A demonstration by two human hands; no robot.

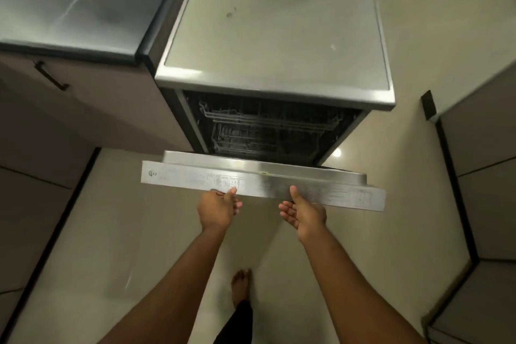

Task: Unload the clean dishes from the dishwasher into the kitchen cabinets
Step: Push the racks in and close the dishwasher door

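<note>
Dishwasher (275, 64) racks (268, 131) look bare; left hand (217, 208) and right hand (304, 213) grip its door (335, 193).

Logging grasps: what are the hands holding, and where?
Both hands, left and right, hold the dishwasher door by its top edge, thumbs on top.
</note>
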